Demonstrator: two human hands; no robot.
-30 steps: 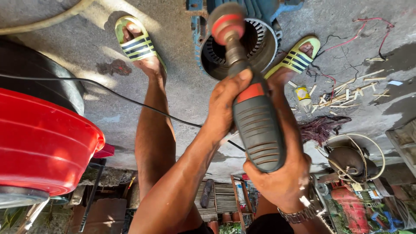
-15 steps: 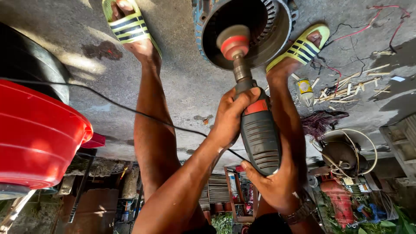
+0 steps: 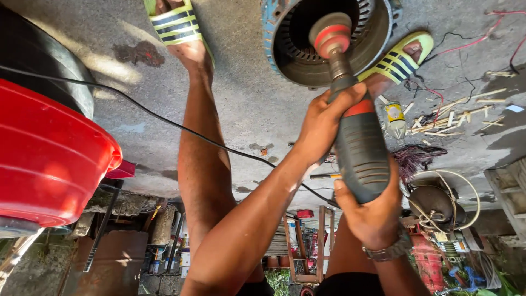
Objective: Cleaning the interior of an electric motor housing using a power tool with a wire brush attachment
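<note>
Both my hands hold a grey and red power tool (image 3: 359,156) that points away from me. My left hand (image 3: 326,123) grips its neck, just behind the shaft. Wearing a wristwatch, my right hand (image 3: 372,211) wraps the rear of the body. A red and grey round abrasive wheel (image 3: 330,35) sits on the tool's tip, at the mouth of a round metal motor housing (image 3: 279,44) with a blue rim that lies on the concrete floor between my feet. Whether the wheel touches the housing cannot be told.
My feet wear green striped sandals (image 3: 172,24), (image 3: 400,55) on either side of the housing. A black cable (image 3: 164,120) runs across the floor. A red plastic tub (image 3: 49,159) stands at the left. Wood slivers (image 3: 449,118), wires and a small motor (image 3: 433,203) lie at the right.
The tool's wheel has come up to the opening of the motor housing, which now fills more of the view. Both hands keep their grip.
</note>
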